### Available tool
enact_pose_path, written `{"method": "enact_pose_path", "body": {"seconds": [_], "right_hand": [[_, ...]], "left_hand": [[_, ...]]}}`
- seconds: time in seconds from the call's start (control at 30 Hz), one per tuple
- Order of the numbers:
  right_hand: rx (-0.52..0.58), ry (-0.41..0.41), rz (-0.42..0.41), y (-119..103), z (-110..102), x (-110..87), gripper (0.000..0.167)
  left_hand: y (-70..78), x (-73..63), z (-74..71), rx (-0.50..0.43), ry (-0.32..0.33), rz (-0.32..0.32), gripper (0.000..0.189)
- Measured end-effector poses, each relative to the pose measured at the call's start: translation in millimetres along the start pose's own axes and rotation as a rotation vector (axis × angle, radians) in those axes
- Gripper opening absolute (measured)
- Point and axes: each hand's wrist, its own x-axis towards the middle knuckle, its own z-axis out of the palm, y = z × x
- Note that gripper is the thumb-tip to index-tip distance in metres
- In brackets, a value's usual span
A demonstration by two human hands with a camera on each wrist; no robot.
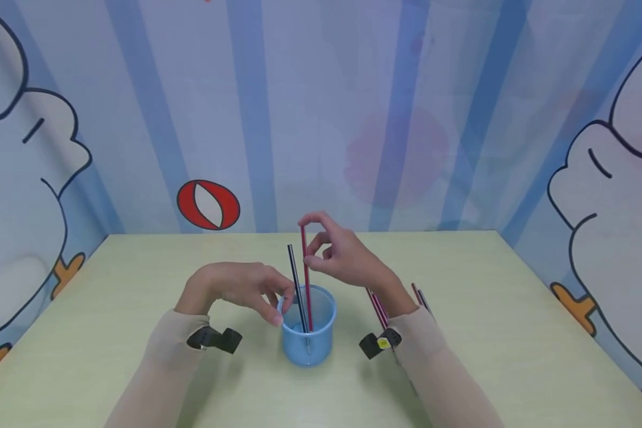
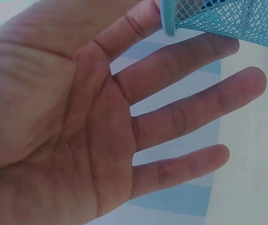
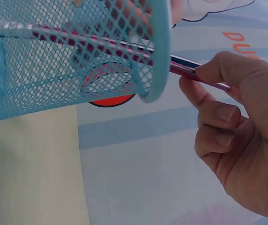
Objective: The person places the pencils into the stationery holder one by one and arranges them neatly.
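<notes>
A light-blue mesh pen holder (image 1: 308, 351) stands upright on the table. In the head view a red pencil (image 1: 308, 297) and a dark striped pencil (image 1: 296, 273) lean inside it. My right hand (image 1: 345, 252) pinches the red pencil by its upper part, with the index fingertip on the top end and the thumb lower on the shaft. At the left side of the holder, my left hand (image 1: 246, 288) grips the rim between thumb and index finger. The left wrist view shows its other fingers (image 2: 199, 110) stretched out beside the mesh (image 2: 218, 21).
Several more pencils (image 1: 377, 308) lie on the table (image 1: 85, 333), partly hidden under the right forearm. Pencil ends (image 1: 418, 295) also show beyond that sleeve. A striped cartoon backdrop (image 1: 321, 119) rises behind the table's far edge.
</notes>
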Motion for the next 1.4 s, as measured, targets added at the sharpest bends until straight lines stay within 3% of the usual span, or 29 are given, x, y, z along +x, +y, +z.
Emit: {"method": "enact_pose_path", "body": {"seconds": [0.43, 0.83, 1.07, 1.4], "right_hand": [[-0.133, -0.163, 0.044, 4.1, 6.3, 1.0, 0.057], [-0.107, -0.057, 0.103, 10.5, -26.6, -7.5, 0.045], [-0.124, -0.106, 0.275, 36.7, -49.9, -18.7, 0.043], [-0.392, -0.239, 0.52, 77.8, -53.2, -31.2, 0.04]], "left_hand": [[2.0, 1.7, -1.2, 0.014, -0.012, 0.016, 0.016], [-0.6, 1.2, 0.2, -0.006, -0.004, 0.018, 0.014], [0.2, 0.1, 0.6, 0.004, 0.003, 0.006, 0.013], [0.8, -0.1, 1.1, 0.002, 0.007, 0.003, 0.014]]}}
